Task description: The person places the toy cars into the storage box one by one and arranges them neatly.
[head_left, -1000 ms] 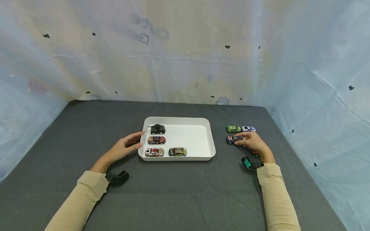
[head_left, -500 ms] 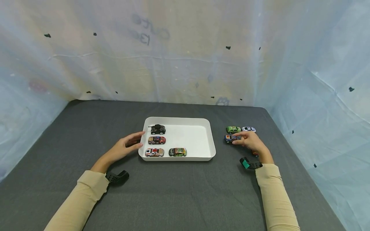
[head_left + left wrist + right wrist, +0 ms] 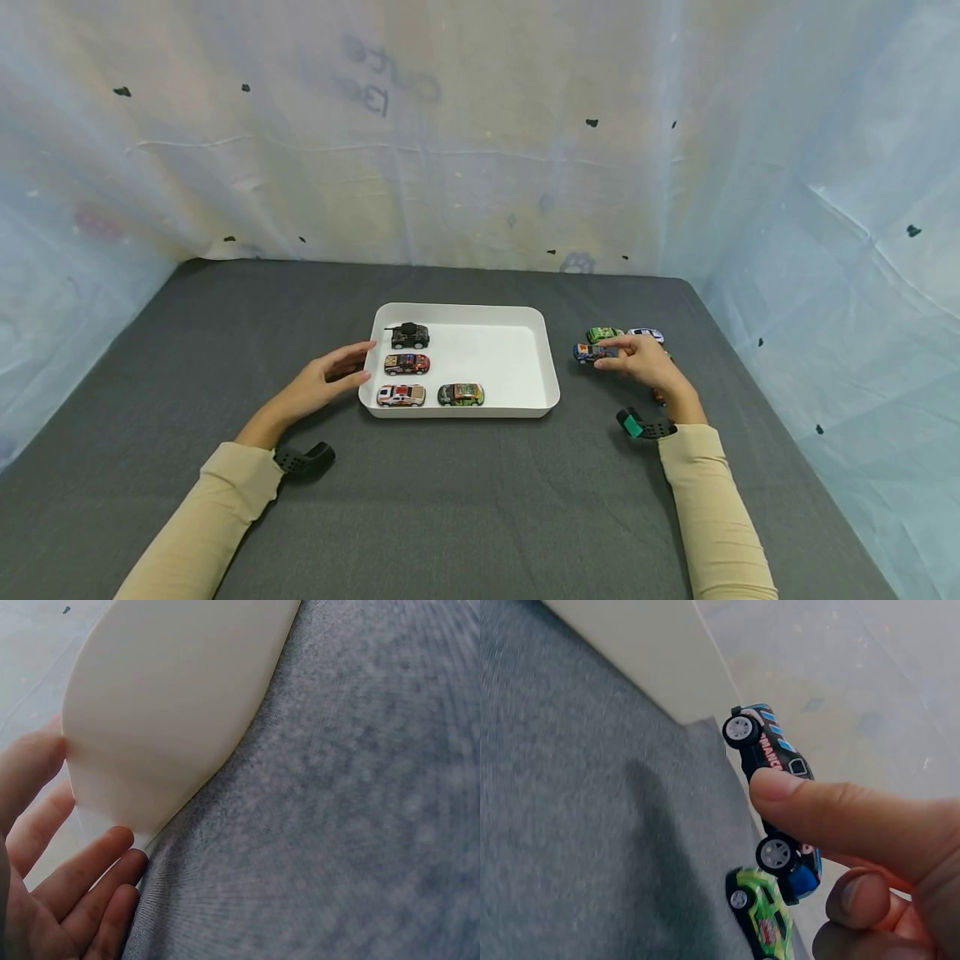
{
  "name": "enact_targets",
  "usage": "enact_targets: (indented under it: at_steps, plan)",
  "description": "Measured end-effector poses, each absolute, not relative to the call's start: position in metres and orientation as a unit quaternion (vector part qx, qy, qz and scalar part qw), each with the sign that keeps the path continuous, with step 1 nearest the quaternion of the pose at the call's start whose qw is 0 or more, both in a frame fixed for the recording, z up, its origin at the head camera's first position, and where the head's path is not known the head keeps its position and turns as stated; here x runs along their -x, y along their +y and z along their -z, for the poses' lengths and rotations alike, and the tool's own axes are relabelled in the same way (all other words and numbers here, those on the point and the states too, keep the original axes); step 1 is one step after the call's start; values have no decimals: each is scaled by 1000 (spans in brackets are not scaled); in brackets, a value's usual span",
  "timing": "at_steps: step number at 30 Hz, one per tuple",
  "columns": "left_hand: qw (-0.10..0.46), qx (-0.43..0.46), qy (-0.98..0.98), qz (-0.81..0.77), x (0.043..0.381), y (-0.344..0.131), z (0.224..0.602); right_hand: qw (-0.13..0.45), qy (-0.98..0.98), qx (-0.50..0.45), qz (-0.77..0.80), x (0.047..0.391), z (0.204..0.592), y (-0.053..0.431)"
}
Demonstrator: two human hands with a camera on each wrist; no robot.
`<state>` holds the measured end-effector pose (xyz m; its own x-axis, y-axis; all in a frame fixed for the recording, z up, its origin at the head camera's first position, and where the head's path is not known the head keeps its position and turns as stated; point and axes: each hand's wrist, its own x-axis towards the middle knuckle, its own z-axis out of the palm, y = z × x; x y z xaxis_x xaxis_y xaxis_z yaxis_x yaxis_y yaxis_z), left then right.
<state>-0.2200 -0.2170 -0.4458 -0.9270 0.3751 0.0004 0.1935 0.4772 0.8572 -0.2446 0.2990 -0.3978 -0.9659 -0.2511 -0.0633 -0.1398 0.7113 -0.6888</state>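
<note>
My right hand (image 3: pixel 647 364) pinches a dark blue toy car (image 3: pixel 769 761) between thumb and fingers, just right of the white tray (image 3: pixel 517 358). In the right wrist view the toy car is raised off the cloth, its shadow below. Near it is a green toy car (image 3: pixel 602 334). My left hand (image 3: pixel 322 385) touches the tray's left end, its fingers fairly straight against the wall (image 3: pixel 180 697). Inside the tray stand a black toy car with a gun barrel (image 3: pixel 408 335), a red and black toy car (image 3: pixel 407 364), a white toy car (image 3: pixel 401 396) and a green-orange toy car (image 3: pixel 461 395).
A white and purple toy car (image 3: pixel 647 335) stands beside the green one. An orange toy car (image 3: pixel 659 397) shows partly from under my right hand. Grey cloth (image 3: pixel 465 500) covers the table, and pale plastic sheeting (image 3: pixel 480 150) hangs behind and at the sides.
My right hand has moved left with the dark blue toy car, which has risen slightly and come nearer the tray. My left hand has stayed at the tray's end.
</note>
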Motion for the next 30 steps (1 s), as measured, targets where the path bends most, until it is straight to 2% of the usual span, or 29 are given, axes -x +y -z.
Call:
enact_targets:
  at_steps: [6,30]
  plan:
    - [93,-170,852,-486,220,-217,446,54,921,129,363,243,391,290]
    - [91,-174,849,-490,217,-216,445,43,896,175,405,234,379,250]
